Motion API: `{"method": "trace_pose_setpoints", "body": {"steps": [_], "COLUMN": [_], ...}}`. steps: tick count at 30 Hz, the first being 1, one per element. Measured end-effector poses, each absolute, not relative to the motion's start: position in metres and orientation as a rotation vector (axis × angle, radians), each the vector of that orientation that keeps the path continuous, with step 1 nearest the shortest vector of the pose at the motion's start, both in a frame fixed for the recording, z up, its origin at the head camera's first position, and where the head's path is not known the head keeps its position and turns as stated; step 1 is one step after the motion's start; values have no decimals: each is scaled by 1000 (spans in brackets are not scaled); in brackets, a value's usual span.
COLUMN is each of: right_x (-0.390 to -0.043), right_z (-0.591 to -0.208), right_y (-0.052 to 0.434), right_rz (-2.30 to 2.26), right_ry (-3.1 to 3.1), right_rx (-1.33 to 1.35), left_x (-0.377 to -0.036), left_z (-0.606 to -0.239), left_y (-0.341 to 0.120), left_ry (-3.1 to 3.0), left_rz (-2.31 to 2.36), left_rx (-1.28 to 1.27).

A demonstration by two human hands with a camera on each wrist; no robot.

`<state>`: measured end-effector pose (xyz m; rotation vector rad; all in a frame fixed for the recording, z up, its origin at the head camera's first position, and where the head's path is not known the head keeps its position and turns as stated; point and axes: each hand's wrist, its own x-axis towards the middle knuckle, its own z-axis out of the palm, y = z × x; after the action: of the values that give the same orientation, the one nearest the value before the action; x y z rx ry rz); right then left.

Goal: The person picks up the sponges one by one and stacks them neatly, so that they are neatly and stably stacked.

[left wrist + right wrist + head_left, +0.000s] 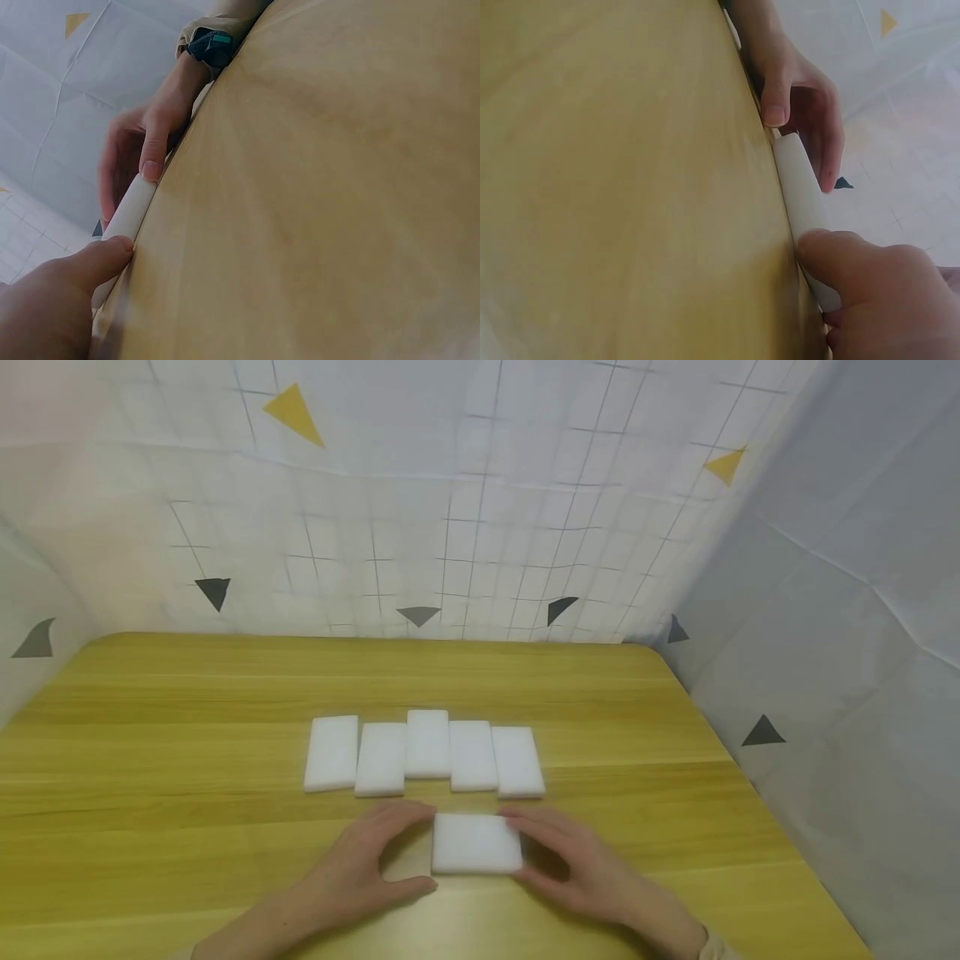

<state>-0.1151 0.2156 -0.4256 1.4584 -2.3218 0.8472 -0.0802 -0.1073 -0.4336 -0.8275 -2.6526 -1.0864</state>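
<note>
A white rectangular sponge block (477,843) lies flat and crosswise on the table, between the two hands. My right hand (581,864) grips its right end, thumb along the near edge and fingers along the far edge; the right wrist view shows that thumb (821,246) against the block's side. At the left end, my left hand (360,864) is spread in a wide C. Its index fingertip is close to the far corner, and its thumb is just off the near corner. In the right wrist view a small gap separates the left thumb (775,112) from the block.
Several similar white blocks (427,743) stand side by side in an uneven row beyond the hands, lying lengthwise. The wood-grain table (187,735) meets a white grid-patterned backdrop (420,527) at the back and a grey sheet (862,635) on the right.
</note>
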Motion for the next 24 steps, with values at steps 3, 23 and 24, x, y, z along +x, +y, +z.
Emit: {"method": "trace_pose_setpoints", "body": {"steps": [3, 23, 24], "right_x": [-114, -111, -111], "right_z": [-425, -430, -430], "right_y": [215, 211, 211], "right_rz": [844, 818, 822], "right_ry": [-2327, -2331, -2336], "right_rx": [1466, 1437, 1433], "left_x": [-80, -82, -82], "left_z": [-434, -435, -436], "left_y": [-107, -106, -106], "left_ry": [-2647, -2616, -2613], "left_rz": [-1079, -1041, -1039], "left_rx": [-830, -833, -835]}}
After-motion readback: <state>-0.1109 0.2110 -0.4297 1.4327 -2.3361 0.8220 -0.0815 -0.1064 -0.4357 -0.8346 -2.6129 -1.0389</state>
